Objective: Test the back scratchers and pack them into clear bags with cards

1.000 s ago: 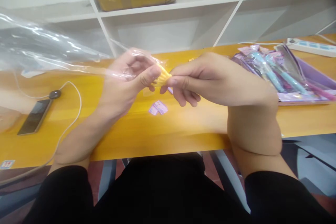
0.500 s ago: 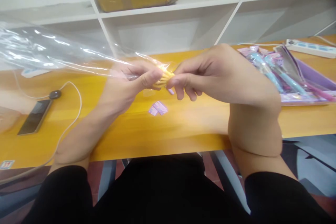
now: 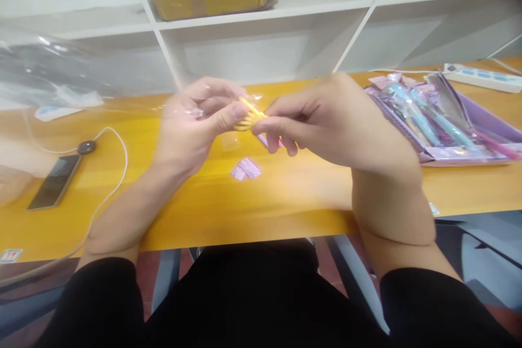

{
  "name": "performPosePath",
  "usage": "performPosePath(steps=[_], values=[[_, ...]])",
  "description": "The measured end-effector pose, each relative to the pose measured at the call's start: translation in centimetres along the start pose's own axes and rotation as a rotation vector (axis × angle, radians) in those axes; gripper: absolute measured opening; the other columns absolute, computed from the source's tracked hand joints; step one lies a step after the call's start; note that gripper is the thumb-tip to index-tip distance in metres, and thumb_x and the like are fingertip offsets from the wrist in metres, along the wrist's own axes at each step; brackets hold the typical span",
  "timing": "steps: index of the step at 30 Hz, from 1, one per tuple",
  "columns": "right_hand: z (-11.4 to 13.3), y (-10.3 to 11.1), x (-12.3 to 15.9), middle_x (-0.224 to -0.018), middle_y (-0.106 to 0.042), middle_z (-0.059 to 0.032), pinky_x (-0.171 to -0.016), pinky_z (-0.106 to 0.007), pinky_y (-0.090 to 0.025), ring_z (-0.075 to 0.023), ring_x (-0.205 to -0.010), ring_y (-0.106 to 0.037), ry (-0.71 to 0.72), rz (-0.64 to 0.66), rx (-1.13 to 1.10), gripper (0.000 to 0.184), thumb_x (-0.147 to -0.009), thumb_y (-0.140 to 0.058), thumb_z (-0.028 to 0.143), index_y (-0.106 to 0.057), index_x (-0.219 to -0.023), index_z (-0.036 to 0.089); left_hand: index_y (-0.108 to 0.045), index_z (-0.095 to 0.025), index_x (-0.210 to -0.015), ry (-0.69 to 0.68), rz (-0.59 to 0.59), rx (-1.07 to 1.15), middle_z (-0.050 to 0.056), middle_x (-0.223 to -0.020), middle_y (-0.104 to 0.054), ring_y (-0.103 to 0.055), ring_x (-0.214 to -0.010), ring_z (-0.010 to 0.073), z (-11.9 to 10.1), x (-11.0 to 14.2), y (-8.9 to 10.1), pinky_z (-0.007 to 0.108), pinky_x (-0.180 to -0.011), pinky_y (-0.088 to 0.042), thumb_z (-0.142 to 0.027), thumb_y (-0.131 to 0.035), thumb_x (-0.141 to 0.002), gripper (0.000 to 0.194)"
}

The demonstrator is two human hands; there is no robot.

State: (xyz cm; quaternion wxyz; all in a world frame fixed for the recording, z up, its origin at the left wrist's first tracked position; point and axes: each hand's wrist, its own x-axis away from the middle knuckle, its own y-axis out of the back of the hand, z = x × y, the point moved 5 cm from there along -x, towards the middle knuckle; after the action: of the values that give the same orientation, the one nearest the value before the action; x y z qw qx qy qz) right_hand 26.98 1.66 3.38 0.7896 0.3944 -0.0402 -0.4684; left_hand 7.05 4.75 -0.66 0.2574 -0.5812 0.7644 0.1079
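A: Item one, the principal piece?
B: Yellow ribbed bundle (image 3: 249, 121), small, with ridges that fan out; raised above the table (image 3: 269, 206), between the two hands.

A: Position in the left hand (image 3: 199, 119)?
B: Left end of the bundle, under the thumb tip. Thumb closed down on it; forefinger curled behind, its exact contact hidden.

A: Position in the right hand (image 3: 322, 122)?
B: Right end, at the very tips of thumb and forefinger, pinched together on it. Remaining fingers loosely bent below. The middle of the bundle lies exposed between the two grips.

A: Attached or adjoining?
B: Clear plastic film (image 3: 61, 70), blurred, spreading leftward from around the left hand. Whether it encloses the bundle, cannot tell.

A: Nearby stock?
B: Small purple cards (image 3: 246, 168), overlapping, on the table below the hands. Purple tray (image 3: 495, 119) at right, holding packaged light-blue articles (image 3: 422, 119). Phone (image 3: 55, 182), dark-screened, at left.
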Motion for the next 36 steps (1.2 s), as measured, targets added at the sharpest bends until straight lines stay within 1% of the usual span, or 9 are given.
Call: performPosePath(steps=[6, 12, 17, 21, 23, 25, 29, 32, 36], values=[[-0.2, 0.0, -0.2, -0.069, -0.071, -0.0016, -0.064, -0.031, -0.042, -0.0124, -0.059, -0.056, 0.021, -0.014, 0.052, 0.062, -0.112, -0.069, 0.071, -0.078, -0.078, 0.020, -0.091, -0.025, -0.092, 0.102, 0.030, 0.032, 0.006, -0.095, -0.087, -0.085, -0.082, 0.0203, -0.2, 0.0, -0.3, 0.035, -0.077, -0.075, -0.047, -0.103, -0.089, 0.026], [-0.3, 0.0, 0.1, -0.067, -0.070, -0.0030, -0.062, -0.033, -0.039, -0.0147, -0.060, -0.057, -0.027, -0.072, 0.062, 0.063, -0.109, -0.072, 0.075, -0.076, -0.076, 0.021, -0.093, -0.025, -0.101, 0.126, 0.121, -0.014, 0.006, -0.098, -0.087, -0.085, -0.086, 0.0211, 0.1, 0.2, -0.2, 0.033, -0.078, -0.075, -0.048, -0.104, -0.087, 0.028], [-0.6, -0.3, 0.1, -0.074, -0.074, -0.0052, -0.060, -0.034, -0.040, -0.0187, -0.064, -0.063, -0.062, -0.140, -0.007, 0.064, -0.102, -0.075, 0.083, -0.073, -0.082, 0.023, -0.091, -0.023, -0.098, 0.085, 0.025, -0.058, 0.003, -0.088, -0.082, -0.081, -0.073, 0.0181, 0.7, 0.1, 0.2, 0.034, -0.072, -0.074, -0.053, -0.104, -0.085, 0.035], [-0.9, 0.1, -0.2, -0.072, -0.071, -0.0034, -0.062, -0.035, -0.037, -0.0167, -0.061, -0.055, -0.069, -0.150, 0.066, 0.063, -0.103, -0.074, 0.084, -0.073, -0.086, 0.023, -0.090, -0.024, -0.094, -0.125, -0.027, -0.086, 0.002, -0.086, -0.083, -0.075, -0.070, 0.0160, -0.4, -0.9, 1.8, 0.029, -0.060, -0.068, -0.055, -0.106, -0.083, 0.037], [-1.0, 0.4, -0.3, -0.070, -0.068, -0.0028, -0.063, -0.035, -0.034, -0.0156, -0.061, -0.050, -0.069, -0.127, 0.122, 0.064, -0.107, -0.071, 0.081, -0.070, -0.082, 0.022, -0.090, -0.024, -0.094, -0.212, -0.087, -0.085, 0.002, -0.094, -0.086, -0.075, -0.077, 0.0164, -1.7, -1.2, 3.3, 0.029, -0.059, -0.067, -0.054, -0.105, -0.086, 0.035], [-0.9, 0.6, -0.4, -0.068, -0.065, -0.0023, -0.064, -0.035, -0.032, -0.0152, -0.062, -0.046, -0.059, -0.097, 0.156, 0.065, -0.112, -0.067, 0.076, -0.065, -0.076, 0.022, -0.090, -0.024, -0.096, -0.208, -0.139, -0.103, -0.001, -0.104, -0.086, -0.076, -0.087, 0.0174, -3.0, -1.4, 4.8, 0.031, -0.064, -0.070, -0.048, -0.102, -0.090, 0.028], [-0.7, 0.7, -0.7, -0.064, -0.056, -0.0004, -0.067, -0.035, -0.030, -0.0149, -0.063, -0.040, -0.021, -0.108, 0.186, 0.064, -0.118, -0.062, 0.066, -0.060, -0.073, 0.022, -0.088, -0.023, -0.100, -0.181, -0.159, -0.135, -0.001, -0.101, -0.083, -0.075, -0.089, 0.0190, -4.5, -1.4, 6.0, 0.036, -0.069, -0.072, -0.051, -0.103, -0.086, 0.034], [-0.7, 0.6, -0.8, -0.062, -0.048, 0.0001, -0.067, -0.036, -0.027, -0.0152, -0.065, -0.036, -0.019, -0.139, 0.214, 0.064, -0.119, -0.060, 0.065, -0.059, -0.071, 0.021, -0.088, -0.020, -0.101, -0.143, -0.150, -0.119, 0.002, -0.095, -0.082, -0.076, -0.086, 0.0198, -4.3, -1.6, 5.9, 0.037, -0.070, -0.073, -0.052, -0.103, -0.086, 0.038], [-0.6, 0.4, -0.7, -0.062, -0.045, 0.0004, -0.066, -0.035, -0.026, -0.0144, -0.065, -0.034, -0.020, -0.153, 0.231, 0.064, -0.119, -0.061, 0.063, -0.061, -0.071, 0.020, -0.088, -0.018, -0.102, -0.107, -0.111, -0.073, 0.004, -0.094, -0.084, -0.081, -0.081, 0.0184, -3.6, -1.6, 4.8, 0.030, -0.071, -0.075, -0.056, -0.104, -0.084, 0.045]])
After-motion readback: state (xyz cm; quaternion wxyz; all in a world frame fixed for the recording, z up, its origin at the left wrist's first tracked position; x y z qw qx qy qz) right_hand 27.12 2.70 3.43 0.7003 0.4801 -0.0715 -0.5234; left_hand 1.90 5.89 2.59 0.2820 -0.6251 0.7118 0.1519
